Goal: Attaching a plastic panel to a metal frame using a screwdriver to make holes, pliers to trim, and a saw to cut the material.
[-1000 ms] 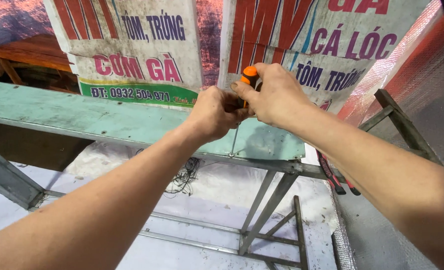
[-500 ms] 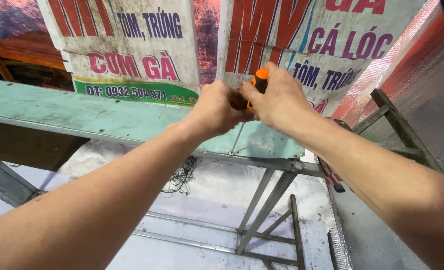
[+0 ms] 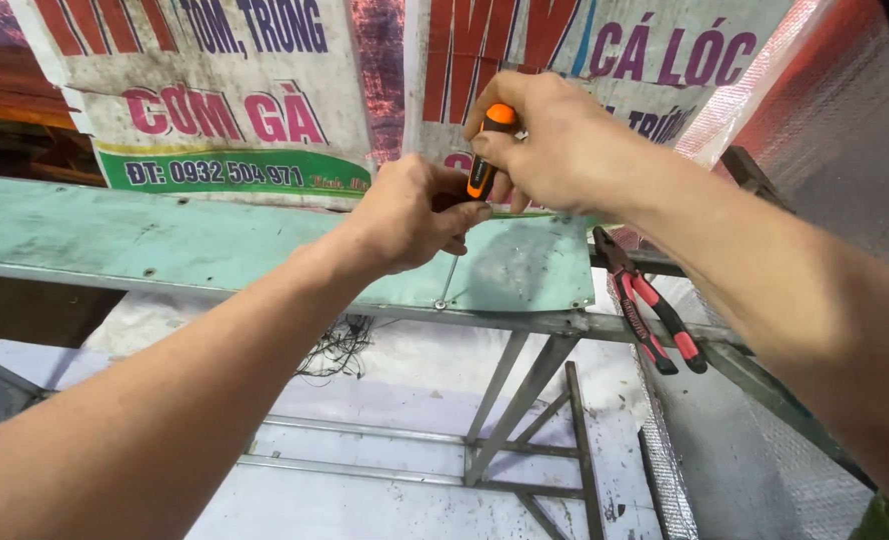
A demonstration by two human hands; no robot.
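My right hand (image 3: 555,150) grips an orange and black screwdriver (image 3: 487,155) by its handle, held nearly upright above the green metal shelf (image 3: 165,240). My left hand (image 3: 410,215) is closed just below it, fingers pinched around the tool's lower end; the tip and whatever it touches are hidden by my fingers. Both hands meet over the right part of the shelf, in front of two worn printed banners (image 3: 225,100).
Red-handled pliers (image 3: 650,310) hang on the metal frame rail (image 3: 565,325) to the right. A silver foil sheet (image 3: 825,110) covers the right side. Below the shelf are grey frame struts (image 3: 520,400) and a tangle of black wire (image 3: 340,345).
Both hands have stayed together on the screwdriver, shifting slightly right in view. The handle now stands more upright, with the orange cap showing above my right fingers.
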